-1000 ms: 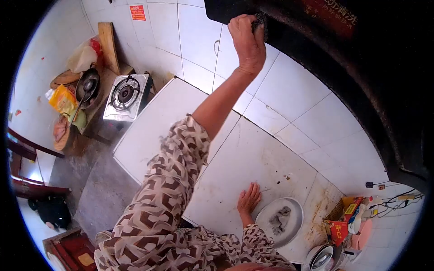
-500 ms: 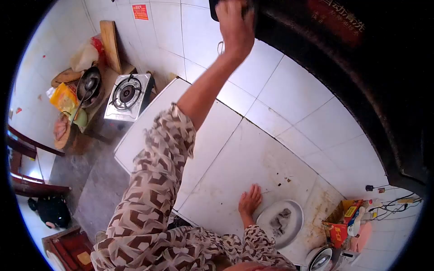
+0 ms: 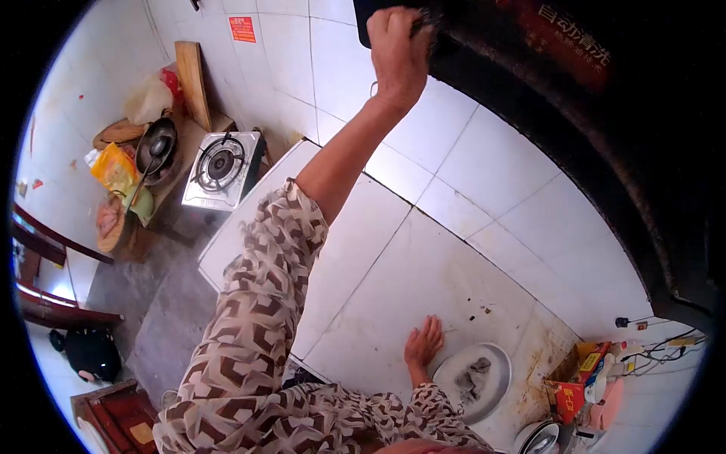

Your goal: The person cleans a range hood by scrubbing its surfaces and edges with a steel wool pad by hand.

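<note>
Scrubber (image 3: 429,23) at edge of range hood (image 3: 544,98), bunched in left hand (image 3: 399,57), fingers curled narrow round it; looks light, springy, maybe greasy-slick, best pinched mid-clump. Below that grip, right hand (image 3: 423,344) palm down on counter (image 3: 393,280), fingers loose, nothing seen held. Basin (image 3: 505,371) beside it, dark clump (image 3: 475,378) inside. Wok (image 3: 168,130) well left of left-hand grip, ladle (image 3: 159,146) in it
</note>
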Motion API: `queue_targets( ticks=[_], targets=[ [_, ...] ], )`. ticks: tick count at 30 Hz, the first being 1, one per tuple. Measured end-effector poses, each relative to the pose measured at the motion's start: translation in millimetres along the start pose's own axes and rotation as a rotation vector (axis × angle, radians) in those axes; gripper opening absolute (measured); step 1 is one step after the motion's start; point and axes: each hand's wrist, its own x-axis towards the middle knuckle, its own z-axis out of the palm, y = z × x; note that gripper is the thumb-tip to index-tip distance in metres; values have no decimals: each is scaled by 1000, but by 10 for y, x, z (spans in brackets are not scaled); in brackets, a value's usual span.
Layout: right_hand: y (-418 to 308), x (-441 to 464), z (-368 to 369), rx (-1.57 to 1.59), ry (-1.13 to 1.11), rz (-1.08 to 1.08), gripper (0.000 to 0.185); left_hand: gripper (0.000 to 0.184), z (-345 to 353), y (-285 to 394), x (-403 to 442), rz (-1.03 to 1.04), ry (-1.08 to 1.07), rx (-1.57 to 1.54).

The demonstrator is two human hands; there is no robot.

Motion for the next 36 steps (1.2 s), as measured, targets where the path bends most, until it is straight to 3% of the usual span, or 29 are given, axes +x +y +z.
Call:
queue_targets(
  ticks=[2, 8, 10, 13, 16, 17, 20, 24, 30, 33, 36],
  targets=[
    [30, -1, -6, -4, 11, -17, 58, 18, 50, -63, -87, 2, 37, 18],
    [11, 13, 17, -9, 0, -14, 55, 11, -56, 206, 729, 80, 80, -2],
    [22, 12, 29, -6, 7, -19, 55, 13, 25, -78, 366, 122, 139, 15],
    [20, 84, -6, 10, 9, -8, 56, 13, -13, -25, -33, 39, 5, -21],
    [-5, -17, -72, 21, -6, 1, 55, 13, 59, 127, 519, 117, 94, -1],
    [-12, -15, -59, 20, -1, 2, 54, 9, -9, 338, 751, 55, 111, -44],
    [-9, 50, -36, 23, 10, 7, 54, 12, 75, 45, 428, 116, 159, -23],
    [11, 67, -18, 20, -17, 24, 53, 16, -7, 12, 32, 7, 16, 18],
    [33, 55, 22, -16, 63, -11, 56, 8, -110, 307, 1108, 129, 108, -110],
    [43, 49, 1, 13, 96, -42, 57, 11, -86, 96, 523, 56, 46, -29],
    [28, 56, 3, -14, 65, -1, 57, 11, -73, 186, 621, 41, 43, -51]
  ],
)
